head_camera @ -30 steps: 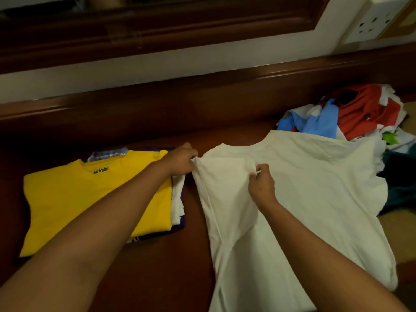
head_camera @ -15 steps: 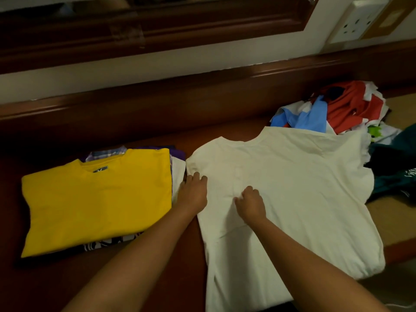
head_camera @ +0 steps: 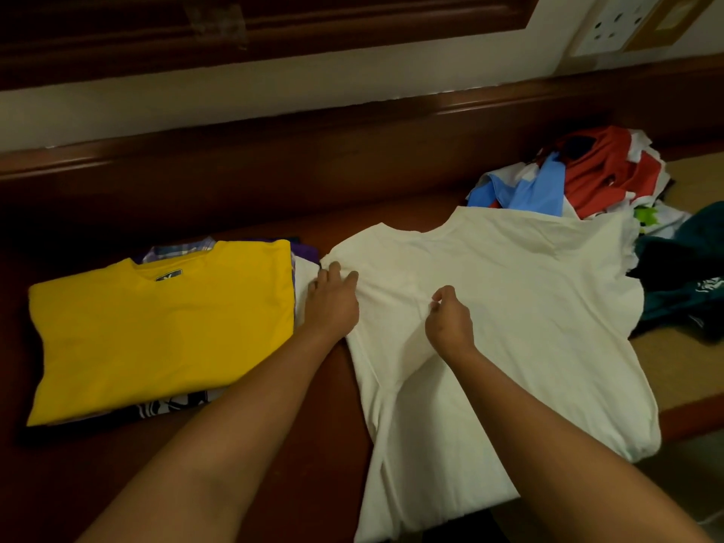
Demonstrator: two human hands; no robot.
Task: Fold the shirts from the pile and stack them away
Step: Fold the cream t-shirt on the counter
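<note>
Two bare hands down on a white shirt (head_camera: pixel 509 307), soft matte cotton, spread flat and faintly creased across a dark polished wooden surface (head_camera: pixel 313 444). Neckline curved at the far edge, hem hanging off the near edge, left side already turned in along a long soft fold. Left hand (head_camera: pixel 333 303) palm down at the shirt's upper left corner, fingers fairly straight and pressing the cloth flat, not curled round it. Right hand (head_camera: pixel 448 321) just beside it toward the middle of the shirt, fingers curled, thumb and forefinger pinching a small ridge of the white fabric.

Left of the shirt, touching its corner: a stack of folded clothes (head_camera: pixel 305 280), topped by a yellow shirt (head_camera: pixel 164 331), smooth, squared into a neat rectangle, with a small dark label at the collar. Below it, edges of checked, purple, white and black-and-white printed cloth showing.

Far right, behind the white shirt: an unfolded pile (head_camera: pixel 580 178), crumpled and lumpy, with red, light blue, white and a bit of green. Beside that, a dark teal garment (head_camera: pixel 681 291) in a rumpled heap with pale print, partly under the white shirt's right sleeve.

Behind everything, a glossy dark wooden rail (head_camera: pixel 274 150) with rounded moulding, then a pale wall with a white socket plate (head_camera: pixel 615 21).
</note>
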